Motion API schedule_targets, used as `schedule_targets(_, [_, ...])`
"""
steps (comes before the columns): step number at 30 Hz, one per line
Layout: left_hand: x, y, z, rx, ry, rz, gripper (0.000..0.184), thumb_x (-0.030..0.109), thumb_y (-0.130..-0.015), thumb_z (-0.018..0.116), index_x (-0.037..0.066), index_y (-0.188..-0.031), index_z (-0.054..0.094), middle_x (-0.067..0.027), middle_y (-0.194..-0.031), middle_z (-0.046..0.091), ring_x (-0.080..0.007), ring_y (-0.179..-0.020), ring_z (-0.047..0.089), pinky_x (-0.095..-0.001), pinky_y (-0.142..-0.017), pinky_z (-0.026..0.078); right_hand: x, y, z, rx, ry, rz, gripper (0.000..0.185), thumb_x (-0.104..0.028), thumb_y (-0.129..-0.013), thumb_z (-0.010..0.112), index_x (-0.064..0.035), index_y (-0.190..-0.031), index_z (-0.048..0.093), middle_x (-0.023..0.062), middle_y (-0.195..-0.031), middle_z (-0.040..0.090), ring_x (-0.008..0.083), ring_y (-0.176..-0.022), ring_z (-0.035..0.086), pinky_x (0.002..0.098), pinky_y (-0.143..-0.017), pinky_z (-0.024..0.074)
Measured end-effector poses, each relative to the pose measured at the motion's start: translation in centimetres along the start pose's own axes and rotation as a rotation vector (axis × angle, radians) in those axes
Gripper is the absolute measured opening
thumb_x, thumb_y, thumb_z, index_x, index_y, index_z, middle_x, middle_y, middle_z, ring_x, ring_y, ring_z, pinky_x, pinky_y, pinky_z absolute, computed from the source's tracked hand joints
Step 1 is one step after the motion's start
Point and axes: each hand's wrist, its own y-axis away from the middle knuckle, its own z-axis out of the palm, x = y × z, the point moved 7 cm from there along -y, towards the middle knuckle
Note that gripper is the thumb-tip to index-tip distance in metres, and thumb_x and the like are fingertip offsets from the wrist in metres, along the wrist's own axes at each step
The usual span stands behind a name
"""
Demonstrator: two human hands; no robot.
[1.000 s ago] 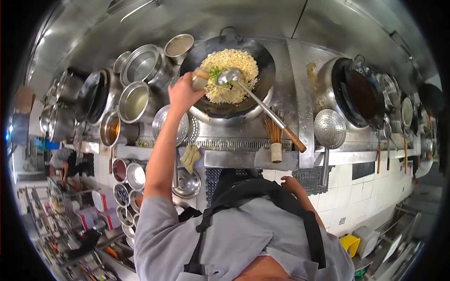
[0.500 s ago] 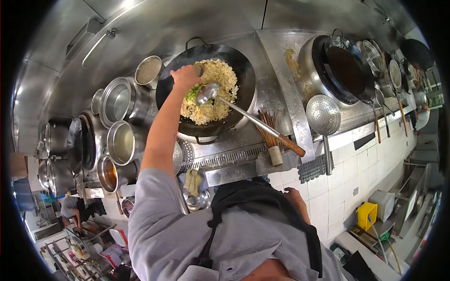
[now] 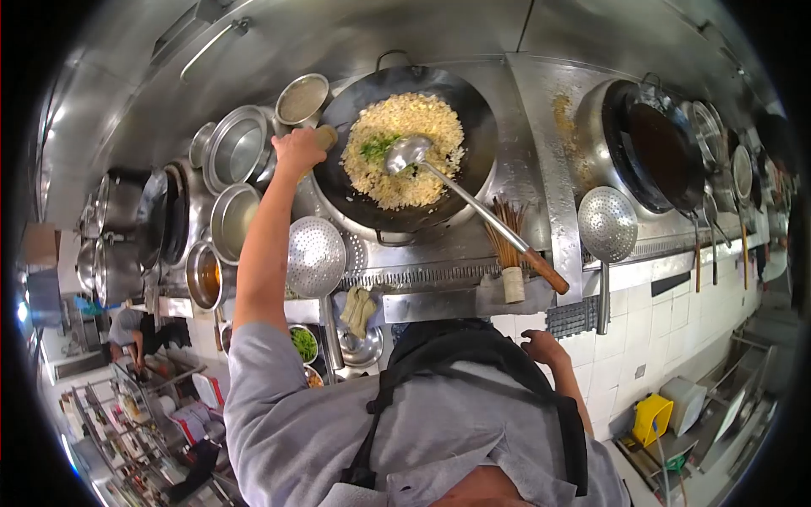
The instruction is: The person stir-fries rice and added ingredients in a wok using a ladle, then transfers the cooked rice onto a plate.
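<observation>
Rice (image 3: 405, 118) is what we see heaped in the wok (image 3: 477, 160), a little above the middle of the frame. Chopped greens (image 3: 378, 148) lie on its left part, and the bowl of our ladle (image 3: 408, 155) rests on the heap beside them. Its handle slants past the rim toward the lower right, with the wooden end out of our hands.

At the wok's left edge, our left hand (image 3: 297, 152) is closed around a small jar (image 3: 325, 138), partly hidden by the fingers. Our right hand (image 3: 545, 348) hangs below and right of centre, near the apron (image 3: 460, 342), fingers loosely curled; we cannot tell whether it grips anything.

Just above the left hand stands a small bowl (image 3: 288, 95), and a large pot (image 3: 239, 149) is to its left. Below the wok we have a strainer (image 3: 315, 258) at left and a stick brush (image 3: 508, 270) at right, under the ladle's handle. A folded cloth (image 3: 358, 310) hangs near the strainer's handle.

Farther right are another strainer (image 3: 607, 224) and a second wok (image 3: 632, 160) with dark contents. Toward the lower left, another person (image 3: 127, 328) bends forward.
</observation>
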Motion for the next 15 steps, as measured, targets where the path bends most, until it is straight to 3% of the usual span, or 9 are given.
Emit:
schedule_targets(2, [-0.9,2.2,-0.1,0.001,0.041,-0.05,0.051,0.035,-0.067,0.073,0.009,-0.11,0.069,-0.0159,-0.109,0.073,-0.0365,-0.102,0.07,-0.06,-0.093,0.042,-4.9,1.2,-3.6,-0.077,0.039,-0.093,0.04,-0.025,-0.088,0.066,-0.0031,-0.121,0.069,0.0243,-0.112,0.07,0.0374,-0.108,0.068,0.0449,-0.095,0.0527])
schedule_targets(3, [-1.5,3.7,-0.2,0.048,0.087,-0.078,0.055,0.038,-0.068,0.073,0.009,-0.113,0.067,-0.0168,-0.11,0.073,-0.0374,-0.103,0.07,-0.0611,-0.093,0.042,-9.2,2.6,-6.6,-0.079,0.03,-0.197,0.033,-0.019,-0.091,0.064,-0.0023,-0.118,0.07,0.0239,-0.103,0.072,0.0348,-0.099,0.07,0.0428,-0.085,0.0549])
schedule_targets(4, [-2.1,5.6,-0.2,0.094,0.131,-0.109,0.059,0.041,-0.069,0.073,0.008,-0.117,0.066,-0.0178,-0.11,0.073,-0.0384,-0.103,0.07,-0.0621,-0.093,0.042,-12.0,3.2,-9.2,-0.019,-0.085,-0.279,0.03,-0.017,-0.092,0.063,-0.0017,-0.117,0.069,0.0231,-0.101,0.071,0.0358,-0.098,0.069,0.0436,-0.085,0.0536])
schedule_targets(5, [-2.6,7.7,-0.3,0.074,0.29,-0.168,0.07,0.045,-0.07,0.077,0.005,-0.125,0.06,-0.0205,-0.106,0.072,-0.0376,-0.099,0.07,-0.0556,-0.096,0.045,-14.6,3.7,-11.5,0.036,-0.202,-0.362,0.027,-0.015,-0.093,0.061,-0.0012,-0.116,0.069,0.0222,-0.099,0.07,0.0369,-0.097,0.068,0.0444,-0.085,0.0522])
schedule_targets(7, [-4.4,12.4,1.9,0.159,0.759,-0.13,0.07,0.042,-0.072,0.08,0.003,-0.127,0.059,-0.0176,-0.104,0.071,-0.0303,-0.096,0.07,-0.0462,-0.093,0.049,-20.6,5.7,-18.0,0.51,-0.123,-0.576,0.026,-0.008,-0.093,0.061,-0.0023,-0.118,0.066,0.0192,-0.082,0.063,0.0362,-0.082,0.065,0.044,-0.078,0.0513])
schedule_targets(9, [-5.1,18.7,2.7,0.187,1.184,-0.136,0.07,0.036,-0.074,0.083,0.0,-0.128,0.057,-0.0129,-0.103,0.07,-0.0219,-0.094,0.067,-0.0366,-0.089,0.051,-23.9,4.1,-20.9,0.772,0.095,-0.682,0.038,-0.007,-0.092,0.062,-0.0045,-0.129,0.061,0.0166,-0.074,0.055,0.0376,-0.075,0.06,0.0445,-0.077,0.0507])
schedule_targets(11, [-4.6,26.7,2.7,0.237,1.43,-0.193,0.067,0.028,-0.077,0.083,-0.001,-0.13,0.055,-0.0078,-0.105,0.067,-0.0158,-0.094,0.064,-0.0319,-0.084,0.052,-25.6,-0.2,-21.4,0.843,0.31,-0.711,0.047,-0.007,-0.091,0.062,-0.0067,-0.138,0.055,0.0207,-0.084,0.062,0.043,-0.083,0.063,0.0477,-0.079,0.0502])
schedule_targets(14, [-4.8,39.7,4.5,0.29,1.449,-0.359,0.062,0.017,-0.079,0.082,-0.001,-0.131,0.054,-0.0069,-0.11,0.066,-0.0164,-0.095,0.064,-0.0319,-0.084,0.053,-24.5,-8.3,-20.5,0.511,0.208,-0.597,0.055,-0.009,-0.091,0.062,-0.0089,-0.145,0.049,0.0256,-0.094,0.066,0.0477,-0.091,0.064,0.0508,-0.082,0.0503])
schedule_targets(15, [-4.7,44.2,5.6,0.332,1.43,-0.444,0.061,0.015,-0.079,0.082,-0.001,-0.131,0.054,-0.0072,-0.112,0.065,-0.0164,-0.096,0.064,-0.0318,-0.085,0.053,-25.1,-8.8,-21.3,0.492,0.151,-0.696,0.057,-0.01,-0.092,0.062,-0.0091,-0.147,0.047,0.0274,-0.097,0.066,0.0491,-0.094,0.064,0.051,-0.084,0.0502])
